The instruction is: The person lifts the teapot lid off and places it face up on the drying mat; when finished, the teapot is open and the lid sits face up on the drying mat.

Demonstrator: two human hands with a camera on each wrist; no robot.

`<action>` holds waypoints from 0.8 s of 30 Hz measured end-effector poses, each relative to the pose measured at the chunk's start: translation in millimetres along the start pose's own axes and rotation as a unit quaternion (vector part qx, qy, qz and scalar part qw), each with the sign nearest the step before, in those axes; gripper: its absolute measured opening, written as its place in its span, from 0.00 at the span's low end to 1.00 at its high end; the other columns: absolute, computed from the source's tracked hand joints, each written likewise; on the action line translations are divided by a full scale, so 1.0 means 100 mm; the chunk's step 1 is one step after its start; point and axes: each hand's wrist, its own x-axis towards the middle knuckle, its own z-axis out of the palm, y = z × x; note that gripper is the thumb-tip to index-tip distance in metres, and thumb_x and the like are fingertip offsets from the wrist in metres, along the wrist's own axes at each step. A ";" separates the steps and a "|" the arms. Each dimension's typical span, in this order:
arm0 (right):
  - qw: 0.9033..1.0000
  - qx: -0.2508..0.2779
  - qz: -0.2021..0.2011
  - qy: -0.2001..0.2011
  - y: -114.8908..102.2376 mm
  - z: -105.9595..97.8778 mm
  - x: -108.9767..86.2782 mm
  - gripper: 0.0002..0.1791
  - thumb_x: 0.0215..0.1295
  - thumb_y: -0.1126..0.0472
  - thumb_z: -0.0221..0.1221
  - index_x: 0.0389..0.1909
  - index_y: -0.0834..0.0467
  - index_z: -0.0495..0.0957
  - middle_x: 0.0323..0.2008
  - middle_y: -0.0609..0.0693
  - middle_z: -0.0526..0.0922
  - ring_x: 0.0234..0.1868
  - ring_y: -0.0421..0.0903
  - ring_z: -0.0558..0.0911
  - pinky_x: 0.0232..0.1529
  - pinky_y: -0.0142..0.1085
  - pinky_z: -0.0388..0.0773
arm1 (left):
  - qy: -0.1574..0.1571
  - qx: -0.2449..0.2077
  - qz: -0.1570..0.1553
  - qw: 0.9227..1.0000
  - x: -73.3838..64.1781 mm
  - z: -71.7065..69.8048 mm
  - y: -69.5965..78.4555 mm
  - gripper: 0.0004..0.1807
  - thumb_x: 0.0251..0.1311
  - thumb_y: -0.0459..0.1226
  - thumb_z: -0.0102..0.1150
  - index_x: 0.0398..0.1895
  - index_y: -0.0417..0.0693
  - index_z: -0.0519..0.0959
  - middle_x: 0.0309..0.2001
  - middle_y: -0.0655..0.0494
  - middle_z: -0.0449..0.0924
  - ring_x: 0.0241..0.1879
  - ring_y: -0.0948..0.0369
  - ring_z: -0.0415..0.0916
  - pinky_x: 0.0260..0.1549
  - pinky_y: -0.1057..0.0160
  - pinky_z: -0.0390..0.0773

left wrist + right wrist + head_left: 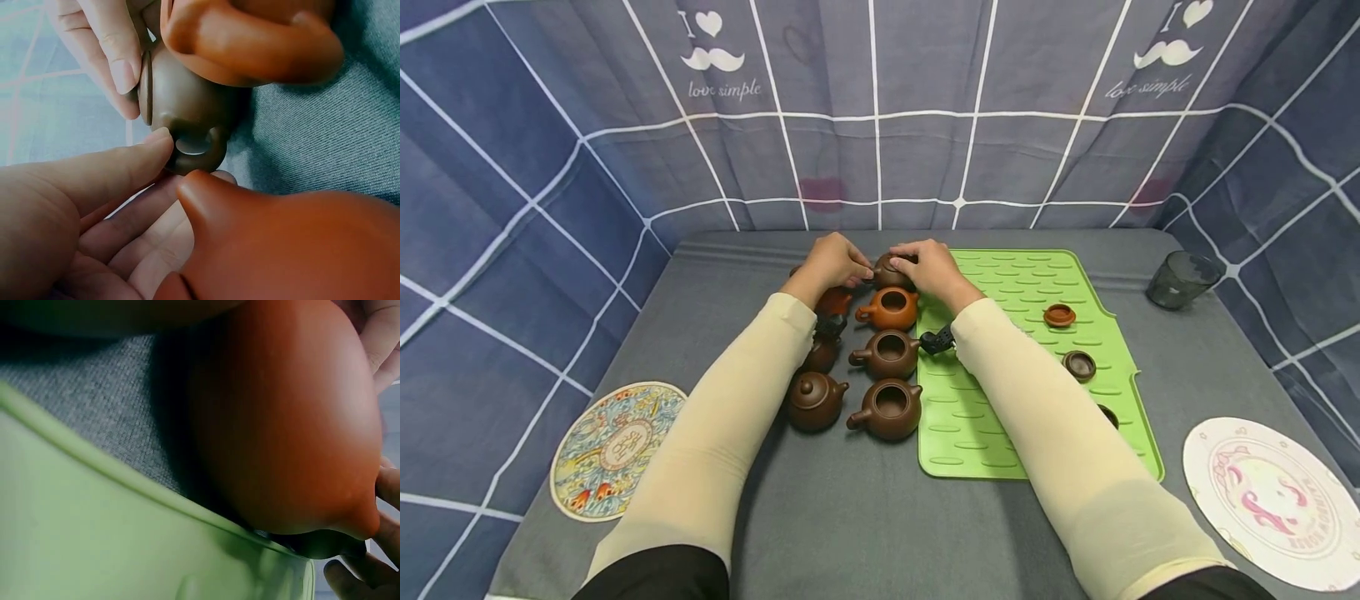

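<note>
Upper centre | my left hand (833, 262) pinches teapot (890, 277) by handle (214, 153), right hand (929, 265) its lid (146, 94) (lifting or seating, unclear) | next likely needs steadiness

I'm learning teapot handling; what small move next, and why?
Probably steady the round dark brown clay-looking teapot by its curved handle with the left hand while the right hand works its round brown lid: fingers already grip handle and lid, and an orange-brown clay-looking teapot sits close by.
</note>
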 end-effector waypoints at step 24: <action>0.964 0.262 -0.024 0.045 0.10 -0.59 -0.31 0.23 0.78 0.69 0.60 0.71 0.59 0.77 0.61 0.59 0.82 0.53 0.53 0.84 0.54 0.42 0.81 | -0.005 -0.015 0.007 1.000 -0.02 0.00 -0.01 0.09 0.68 0.34 0.72 0.47 0.39 0.91 0.40 0.43 0.90 0.39 0.52 0.89 0.32 0.66 0.85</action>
